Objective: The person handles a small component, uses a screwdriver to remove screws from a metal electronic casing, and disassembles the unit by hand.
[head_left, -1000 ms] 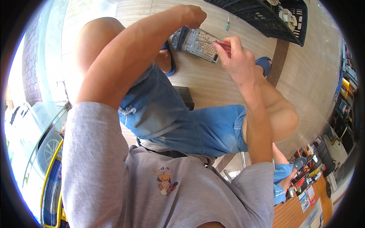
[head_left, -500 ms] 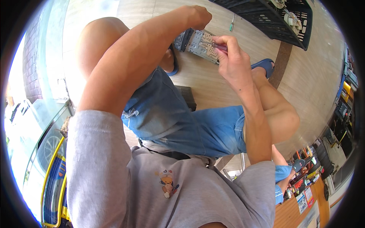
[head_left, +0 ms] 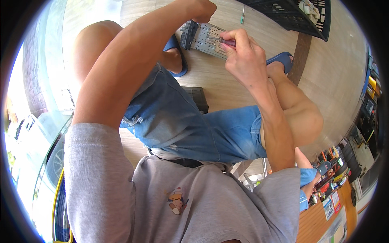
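A silver, hole-punched metal unit (head_left: pixel 205 41) with a dark end piece (head_left: pixel 187 35) sits beyond my knees, between my feet. My right hand (head_left: pixel 246 58) is closed around the dark purple handle of a screwdriver (head_left: pixel 230 42). The screwdriver's thin metal shaft points left across the unit's top face; I cannot make out exactly where its tip rests. My left hand (head_left: pixel 204 10) reaches over to the far side of the unit. Its fingers are curled in, and whatever they hold, if anything, is hidden behind the hand.
Another screwdriver (head_left: pixel 242 18), green-handled, lies on the tiled floor (head_left: pixel 267 34) beyond the unit. A black slatted crate (head_left: pixel 279 14) with pale parts in it stands at the far right. A dark box (head_left: pixel 197 97) is behind my thigh. At the lower right are another person's limbs (head_left: pixel 304 162) and a wooden counter (head_left: pixel 320 222).
The whole view has shifted slightly, so the unit and both hands appear higher and further left. My right hand still grips the screwdriver over the unit, and my left hand stays curled.
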